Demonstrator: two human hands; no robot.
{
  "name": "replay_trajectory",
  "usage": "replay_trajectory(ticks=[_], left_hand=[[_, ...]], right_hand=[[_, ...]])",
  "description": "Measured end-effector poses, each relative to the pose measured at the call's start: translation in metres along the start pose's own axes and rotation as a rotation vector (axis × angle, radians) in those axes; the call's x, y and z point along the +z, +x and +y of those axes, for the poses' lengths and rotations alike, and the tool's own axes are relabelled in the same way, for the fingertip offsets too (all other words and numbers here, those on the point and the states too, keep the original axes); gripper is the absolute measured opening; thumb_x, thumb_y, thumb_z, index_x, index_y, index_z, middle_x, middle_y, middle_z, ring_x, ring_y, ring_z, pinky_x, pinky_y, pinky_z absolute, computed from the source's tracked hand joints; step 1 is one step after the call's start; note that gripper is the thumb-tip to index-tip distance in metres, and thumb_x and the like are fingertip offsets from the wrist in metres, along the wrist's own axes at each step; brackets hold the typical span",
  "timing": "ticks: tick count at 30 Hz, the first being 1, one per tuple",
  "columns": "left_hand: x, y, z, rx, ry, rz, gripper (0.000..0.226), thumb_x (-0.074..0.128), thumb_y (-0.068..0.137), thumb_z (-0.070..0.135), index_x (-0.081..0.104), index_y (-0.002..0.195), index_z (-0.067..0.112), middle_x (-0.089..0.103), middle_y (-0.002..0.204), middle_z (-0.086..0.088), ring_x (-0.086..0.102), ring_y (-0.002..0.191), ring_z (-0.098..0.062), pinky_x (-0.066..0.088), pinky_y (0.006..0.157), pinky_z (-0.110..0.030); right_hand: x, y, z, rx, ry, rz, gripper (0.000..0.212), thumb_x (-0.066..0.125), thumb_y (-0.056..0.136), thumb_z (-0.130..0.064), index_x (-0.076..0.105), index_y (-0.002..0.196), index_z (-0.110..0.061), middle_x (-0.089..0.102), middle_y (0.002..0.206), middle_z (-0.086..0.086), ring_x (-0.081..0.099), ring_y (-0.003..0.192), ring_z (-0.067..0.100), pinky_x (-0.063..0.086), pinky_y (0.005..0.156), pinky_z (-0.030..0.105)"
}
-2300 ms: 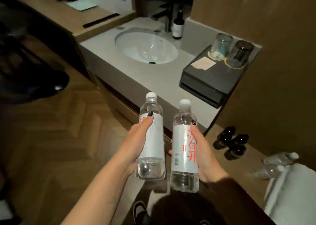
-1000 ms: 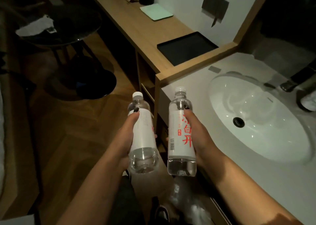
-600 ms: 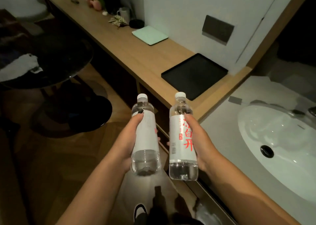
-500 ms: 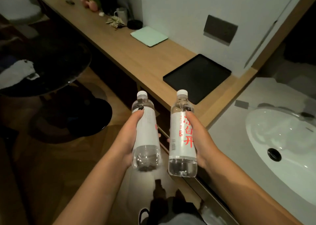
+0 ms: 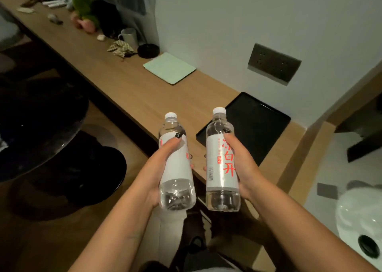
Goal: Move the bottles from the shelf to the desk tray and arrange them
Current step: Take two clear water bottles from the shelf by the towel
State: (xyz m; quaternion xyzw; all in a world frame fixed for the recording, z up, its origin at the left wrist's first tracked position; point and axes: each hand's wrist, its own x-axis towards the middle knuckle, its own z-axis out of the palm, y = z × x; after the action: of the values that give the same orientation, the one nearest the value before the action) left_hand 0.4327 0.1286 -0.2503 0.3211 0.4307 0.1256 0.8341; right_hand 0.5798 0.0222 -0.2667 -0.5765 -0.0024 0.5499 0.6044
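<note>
I hold two clear water bottles with white caps and white labels printed in red, both upright in front of me. My left hand (image 5: 159, 168) grips the left bottle (image 5: 176, 164) around its label. My right hand (image 5: 241, 166) grips the right bottle (image 5: 221, 162) the same way. Just beyond the bottles, a flat black tray (image 5: 258, 127) lies on the long wooden desk (image 5: 134, 89), near its right end against the white wall. The right bottle's top overlaps the tray's near-left edge in the view.
On the desk lie a pale green pad (image 5: 169, 68), a black round dish (image 5: 148, 50), a mug (image 5: 129, 37) and small clutter farther left. A white sink (image 5: 359, 220) sits at the right. A dark round table (image 5: 39, 131) stands at the left.
The view has swung left from the sink counter to the desk. The tray has come closer and nearer the centre, and the sink has slid to the right edge. Both hands still hold their bottles.
</note>
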Motion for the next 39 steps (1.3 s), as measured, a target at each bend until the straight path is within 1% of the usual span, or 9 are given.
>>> replay_trajectory(ticks=[3,10,14,18,22,27,32,36,39], left_hand=[[0.009,0.030,0.025,-0.009,-0.047,-0.039,0.058,0.077,0.064,0.032,0.057,0.114,0.008,0.064,0.082,-0.014,0.063,0.063,-0.023,0.056,0.056,-0.032],[0.024,0.115,0.079,-0.114,-0.087,-0.133,0.050,0.073,0.071,0.031,0.052,0.111,0.008,0.066,0.088,-0.016,0.064,0.076,-0.025,0.054,0.065,-0.033],[0.035,0.169,0.115,-0.174,-0.012,-0.139,0.029,0.065,0.081,0.027,0.056,0.101,0.007,0.062,0.082,-0.015,0.059,0.072,-0.025,0.050,0.072,-0.036],[0.045,0.228,0.151,-0.212,0.137,-0.106,0.037,0.071,0.076,0.020,0.053,0.106,0.007,0.064,0.080,-0.017,0.064,0.071,-0.029,0.054,0.079,-0.047],[0.056,0.278,0.183,-0.054,0.430,-0.071,0.045,0.079,0.065,0.025,0.064,0.104,0.008,0.073,0.088,-0.016,0.071,0.078,-0.030,0.058,0.077,-0.049],[0.070,0.315,0.216,0.240,0.705,-0.169,0.034,0.085,0.062,0.015,0.067,0.090,0.022,0.073,0.088,0.002,0.071,0.082,-0.016,0.059,0.068,-0.033],[0.094,0.352,0.238,0.456,0.941,-0.232,0.043,0.088,0.058,0.015,0.056,0.081,0.033,0.064,0.082,0.016,0.062,0.076,-0.002,0.051,0.066,-0.024],[0.101,0.388,0.243,0.591,1.083,-0.280,0.044,0.089,0.059,0.021,0.059,0.092,0.025,0.063,0.084,0.013,0.061,0.078,-0.006,0.046,0.062,-0.018],[0.105,0.414,0.246,0.663,1.185,-0.320,0.040,0.088,0.060,0.020,0.056,0.082,0.030,0.061,0.079,0.012,0.060,0.074,-0.005,0.047,0.064,-0.019]], right_hand=[[0.002,0.022,-0.026,-0.015,-0.019,0.031,0.041,0.064,0.081,-0.049,0.062,0.101,-0.013,0.063,0.083,0.013,0.063,0.071,0.027,0.054,0.077,0.042],[0.002,0.076,-0.071,-0.083,-0.024,0.165,0.047,0.069,0.080,-0.042,0.058,0.113,-0.010,0.067,0.096,0.019,0.066,0.084,0.034,0.055,0.085,0.052],[0.002,0.109,-0.090,-0.113,0.006,0.280,0.044,0.069,0.079,-0.045,0.059,0.110,-0.015,0.068,0.098,0.020,0.068,0.088,0.037,0.057,0.083,0.050],[0.008,0.147,-0.111,-0.102,0.059,0.484,0.033,0.067,0.083,-0.041,0.059,0.101,-0.015,0.070,0.094,0.019,0.069,0.089,0.037,0.058,0.081,0.046],[0.020,0.177,-0.134,-0.198,0.056,0.522,0.028,0.060,0.090,-0.033,0.055,0.106,-0.010,0.066,0.087,0.016,0.066,0.074,0.029,0.056,0.063,0.035],[0.024,0.221,-0.159,-0.273,-0.086,0.744,0.058,0.074,0.066,-0.033,0.054,0.117,-0.013,0.067,0.102,0.009,0.069,0.091,0.026,0.057,0.079,0.042],[0.034,0.254,-0.181,-0.355,-0.228,0.835,0.062,0.081,0.071,-0.021,0.042,0.119,-0.020,0.056,0.111,-0.002,0.059,0.102,0.017,0.053,0.085,0.034],[0.036,0.283,-0.192,-0.449,-0.453,0.829,0.063,0.084,0.067,-0.027,0.044,0.115,-0.021,0.058,0.103,-0.008,0.059,0.097,0.009,0.046,0.074,0.016],[0.032,0.304,-0.203,-0.429,-0.444,0.827,0.063,0.084,0.066,-0.027,0.043,0.114,-0.023,0.058,0.094,-0.014,0.060,0.092,0.005,0.045,0.069,0.014]])
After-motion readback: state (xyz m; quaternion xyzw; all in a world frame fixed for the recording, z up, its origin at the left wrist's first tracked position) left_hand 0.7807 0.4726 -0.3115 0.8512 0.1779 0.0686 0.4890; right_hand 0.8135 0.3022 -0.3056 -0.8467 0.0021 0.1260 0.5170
